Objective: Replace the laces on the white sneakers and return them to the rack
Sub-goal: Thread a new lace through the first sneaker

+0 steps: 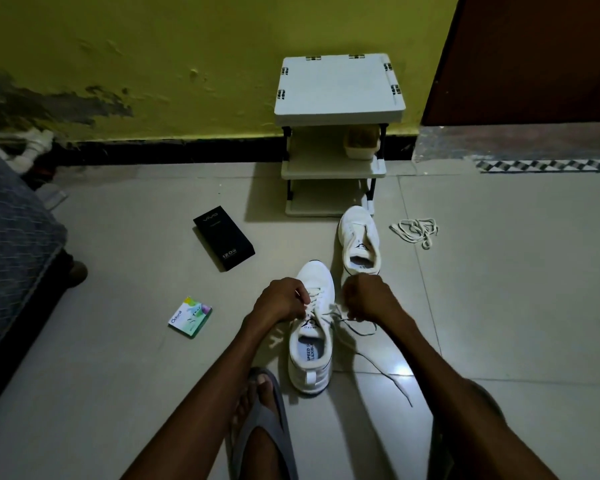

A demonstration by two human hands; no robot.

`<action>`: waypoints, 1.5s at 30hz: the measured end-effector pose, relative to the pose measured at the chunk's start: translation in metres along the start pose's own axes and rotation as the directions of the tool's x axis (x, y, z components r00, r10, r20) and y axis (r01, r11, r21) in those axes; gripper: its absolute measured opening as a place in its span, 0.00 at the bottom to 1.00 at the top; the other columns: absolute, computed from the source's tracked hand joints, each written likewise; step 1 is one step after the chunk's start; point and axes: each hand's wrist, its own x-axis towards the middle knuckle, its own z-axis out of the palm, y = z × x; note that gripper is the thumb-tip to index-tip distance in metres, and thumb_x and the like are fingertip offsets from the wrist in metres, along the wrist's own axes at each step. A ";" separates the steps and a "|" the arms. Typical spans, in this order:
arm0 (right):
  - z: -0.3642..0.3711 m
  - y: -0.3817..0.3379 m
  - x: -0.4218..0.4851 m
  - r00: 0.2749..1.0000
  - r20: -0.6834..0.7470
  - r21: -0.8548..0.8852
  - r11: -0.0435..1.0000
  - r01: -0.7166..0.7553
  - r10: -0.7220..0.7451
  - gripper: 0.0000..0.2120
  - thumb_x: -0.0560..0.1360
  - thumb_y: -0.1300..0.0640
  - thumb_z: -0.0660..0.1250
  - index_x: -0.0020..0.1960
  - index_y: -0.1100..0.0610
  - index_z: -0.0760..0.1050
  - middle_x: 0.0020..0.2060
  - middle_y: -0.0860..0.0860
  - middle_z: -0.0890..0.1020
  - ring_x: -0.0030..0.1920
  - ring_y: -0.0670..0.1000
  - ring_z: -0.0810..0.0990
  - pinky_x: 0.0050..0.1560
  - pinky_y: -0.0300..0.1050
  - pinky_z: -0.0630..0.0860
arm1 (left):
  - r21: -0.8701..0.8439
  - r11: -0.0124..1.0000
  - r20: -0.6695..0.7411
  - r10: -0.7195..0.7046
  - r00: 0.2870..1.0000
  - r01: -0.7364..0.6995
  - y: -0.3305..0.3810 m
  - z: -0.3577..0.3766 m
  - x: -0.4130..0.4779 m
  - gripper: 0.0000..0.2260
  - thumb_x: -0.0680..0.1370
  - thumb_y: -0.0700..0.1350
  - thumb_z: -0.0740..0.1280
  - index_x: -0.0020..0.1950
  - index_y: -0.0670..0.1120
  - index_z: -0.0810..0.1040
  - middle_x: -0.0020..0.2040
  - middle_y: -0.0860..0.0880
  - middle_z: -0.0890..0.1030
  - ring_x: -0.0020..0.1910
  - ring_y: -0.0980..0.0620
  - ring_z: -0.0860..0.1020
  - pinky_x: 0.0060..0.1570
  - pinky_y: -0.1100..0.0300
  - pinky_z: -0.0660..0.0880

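Note:
A white sneaker (313, 355) stands on the floor tiles right in front of me, toe pointing away. My left hand (280, 300) pinches its lace at the eyelets on the left side. My right hand (364, 295) grips the other part of the lace (352, 341), whose free end trails across the floor to the right. The second white sneaker (359, 242) sits unlaced just beyond, near the rack. A loose bundle of white laces (417, 231) lies on the floor to its right. The white shoe rack (336, 95) stands against the yellow wall.
A black phone box (223, 238) and a small colourful box (190, 317) lie on the floor to the left. A bed edge (11, 244) is at far left. My foot in a grey sandal (260, 417) sits beside the near sneaker. A beige container (362, 143) rests on the rack's shelf.

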 end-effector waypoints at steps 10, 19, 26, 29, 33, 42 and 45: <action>0.053 0.004 -0.008 0.994 -0.015 -0.063 0.992 0.107 -0.108 0.10 0.78 0.56 0.61 0.42 0.60 0.75 0.43 0.60 0.79 0.46 0.59 0.79 0.40 0.41 0.63 | -0.018 0.999 -0.022 0.044 0.999 -0.044 -0.009 0.005 0.003 0.07 0.74 0.41 0.68 0.41 0.53 0.81 0.45 0.50 0.82 0.48 0.47 0.81 0.49 0.56 0.77; -0.026 -0.041 -0.027 0.993 0.113 0.534 0.842 -0.076 0.018 0.14 0.78 0.54 0.65 0.35 0.58 0.77 0.27 0.50 0.73 0.29 0.50 0.69 0.30 0.40 0.64 | -0.031 0.973 0.194 0.230 0.954 -0.228 0.008 0.005 0.004 0.08 0.74 0.41 0.70 0.51 0.51 0.83 0.45 0.48 0.82 0.42 0.53 0.78 0.37 0.70 0.71; -0.069 -0.041 -0.039 0.967 0.106 0.224 0.953 0.202 -0.230 0.18 0.75 0.50 0.71 0.27 0.47 0.78 0.27 0.47 0.77 0.29 0.41 0.72 0.30 0.31 0.66 | -0.301 0.931 -0.007 0.215 0.977 -0.207 0.006 -0.044 0.004 0.05 0.78 0.43 0.69 0.43 0.44 0.81 0.33 0.52 0.78 0.30 0.58 0.72 0.31 0.66 0.68; -0.060 -0.030 -0.033 0.948 0.265 0.045 0.984 0.170 -0.176 0.14 0.73 0.51 0.73 0.29 0.49 0.80 0.28 0.46 0.78 0.29 0.42 0.74 0.33 0.33 0.69 | -0.351 0.919 -0.024 0.181 0.983 -0.178 0.003 -0.066 0.001 0.04 0.78 0.40 0.67 0.45 0.40 0.80 0.30 0.52 0.75 0.28 0.58 0.69 0.27 0.70 0.65; -0.031 -0.019 -0.029 0.923 0.373 0.044 0.996 0.077 -0.088 0.08 0.74 0.57 0.72 0.40 0.62 0.83 0.33 0.56 0.84 0.30 0.48 0.79 0.33 0.38 0.76 | -0.365 0.920 -0.027 0.143 0.989 -0.143 -0.003 -0.063 0.002 0.03 0.77 0.38 0.68 0.44 0.42 0.79 0.33 0.48 0.77 0.29 0.55 0.72 0.30 0.63 0.65; 0.028 -0.027 -0.022 0.994 -0.100 0.439 0.899 0.000 0.049 0.06 0.67 0.60 0.73 0.33 0.60 0.81 0.28 0.56 0.83 0.34 0.55 0.85 0.39 0.54 0.83 | 0.006 0.999 0.157 -0.040 0.987 0.039 -0.012 -0.019 0.004 0.16 0.68 0.46 0.79 0.50 0.45 0.78 0.48 0.43 0.83 0.42 0.47 0.84 0.45 0.51 0.83; 0.033 -0.025 -0.022 0.986 -0.147 0.463 0.886 0.003 0.074 0.07 0.67 0.56 0.71 0.35 0.60 0.81 0.30 0.55 0.83 0.35 0.55 0.84 0.40 0.55 0.83 | 0.172 0.985 0.132 0.003 0.991 -0.025 -0.009 -0.002 0.000 0.24 0.67 0.49 0.78 0.58 0.46 0.75 0.55 0.45 0.80 0.51 0.46 0.80 0.45 0.56 0.77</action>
